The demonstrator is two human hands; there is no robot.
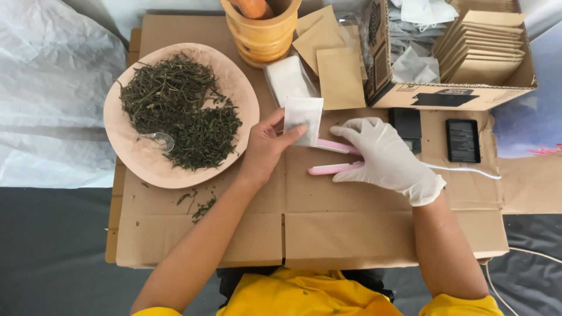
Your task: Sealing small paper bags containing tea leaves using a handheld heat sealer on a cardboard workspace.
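Note:
My left hand (266,146), bare, pinches a small white filter sachet (302,119) by its lower edge and holds it upright at the tip of a pink two-armed heat sealer (331,158). My right hand (389,158), in a white glove, rests over the sealer's arms, which lie apart on flattened brown cardboard (328,228). The sachet's bottom edge sits at the upper arm. A white cord (468,171) runs right from the sealer.
A pink plate (234,88) with dried green herbs (181,111) and a clear spoon (159,140) lies left. A wooden mortar (263,32), loose brown pouches (339,76), a cardboard box (456,93) of pouches and two small black devices (462,140) stand behind.

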